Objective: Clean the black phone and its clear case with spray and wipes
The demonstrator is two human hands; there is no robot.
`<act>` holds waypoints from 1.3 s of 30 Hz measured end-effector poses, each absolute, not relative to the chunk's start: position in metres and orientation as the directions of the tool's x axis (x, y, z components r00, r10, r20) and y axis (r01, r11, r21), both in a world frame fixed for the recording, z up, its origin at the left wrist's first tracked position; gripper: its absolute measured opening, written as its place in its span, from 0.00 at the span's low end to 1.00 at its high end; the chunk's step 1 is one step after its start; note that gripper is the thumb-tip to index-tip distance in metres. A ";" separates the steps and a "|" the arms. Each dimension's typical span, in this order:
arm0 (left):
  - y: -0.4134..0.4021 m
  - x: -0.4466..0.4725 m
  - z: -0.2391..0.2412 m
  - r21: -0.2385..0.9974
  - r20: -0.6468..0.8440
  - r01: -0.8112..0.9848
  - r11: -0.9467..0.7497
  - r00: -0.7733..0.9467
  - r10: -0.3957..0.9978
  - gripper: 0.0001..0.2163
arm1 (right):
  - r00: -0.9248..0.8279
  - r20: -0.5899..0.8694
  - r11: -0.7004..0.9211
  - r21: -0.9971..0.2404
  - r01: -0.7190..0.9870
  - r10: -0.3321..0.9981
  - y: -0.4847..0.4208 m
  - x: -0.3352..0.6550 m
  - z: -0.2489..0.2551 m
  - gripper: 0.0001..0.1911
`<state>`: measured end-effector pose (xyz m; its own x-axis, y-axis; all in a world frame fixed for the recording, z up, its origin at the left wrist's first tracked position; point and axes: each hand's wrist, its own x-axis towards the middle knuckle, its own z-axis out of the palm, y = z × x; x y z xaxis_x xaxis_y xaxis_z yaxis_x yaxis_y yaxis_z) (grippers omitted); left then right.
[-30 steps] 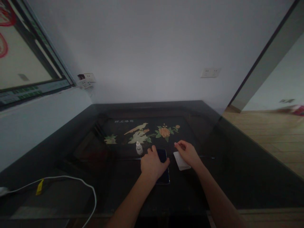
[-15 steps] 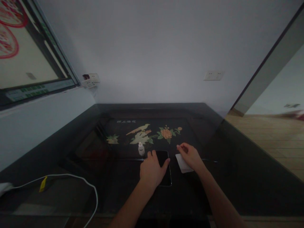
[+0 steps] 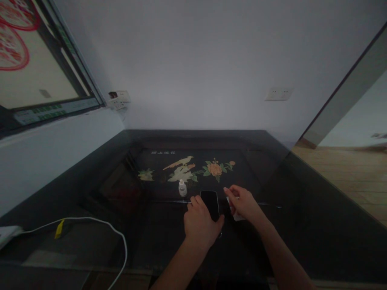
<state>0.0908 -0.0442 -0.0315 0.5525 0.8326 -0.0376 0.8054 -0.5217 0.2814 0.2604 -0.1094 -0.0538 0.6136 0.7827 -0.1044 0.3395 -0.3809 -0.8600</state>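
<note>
Head view, inspected left to right: at upper left, a window (image 3: 50, 48) shows red round markings (image 3: 13, 46). Below it, a white block (image 3: 8, 235), cut off by the picture's edge, joins a white cable (image 3: 102, 221). The cable bears a yellow tag (image 3: 59, 229), curves across the dark, glossy tabletop (image 3: 154, 235) and runs down past its near edge, well apart from my hands. White sockets (image 3: 122, 96) sit at the wall corner, beyond the tabletop. A flat decoration follows: pale characters (image 3: 163, 152) and a bird (image 3: 181, 161).

A small clear bottle (image 3: 183, 189) with a white cap stands upright just beyond my left hand (image 3: 201, 221). That hand lies spread over a dark phone (image 3: 209, 200), fingers toward its left edge, thumb at its right; whether it grips or merely rests, I cannot tell. The phone lies flat, its upper part exposed and much of the remainder covered.

Beyond the phone is an orange flower (image 3: 214, 169) with green leaves. My right hand (image 3: 243, 202) has thumb and forefinger drawn together at the tips; anything between them is too small to tell. It obstructs most of a white flat item (image 3: 238, 217) beneath. Farther right, I note a double wall outlet (image 3: 278, 94) and wood-look flooring (image 3: 347, 169).
</note>
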 end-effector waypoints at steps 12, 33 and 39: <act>-0.032 0.084 -0.026 0.385 -0.079 0.789 -0.478 0.544 0.835 0.26 | 0.371 -0.381 -0.380 -0.922 -0.080 0.847 -0.103 0.237 -0.050 0.26; 0.017 0.083 -0.061 0.972 -0.049 0.184 -0.150 0.774 0.632 0.20 | 0.303 -0.291 -0.214 -0.941 -0.262 0.908 -0.100 0.232 -0.049 0.24; 0.014 0.076 -0.060 0.962 0.103 0.083 -0.258 0.769 0.631 0.17 | 0.321 -0.292 -0.234 -0.950 -0.206 0.901 -0.099 0.231 -0.047 0.24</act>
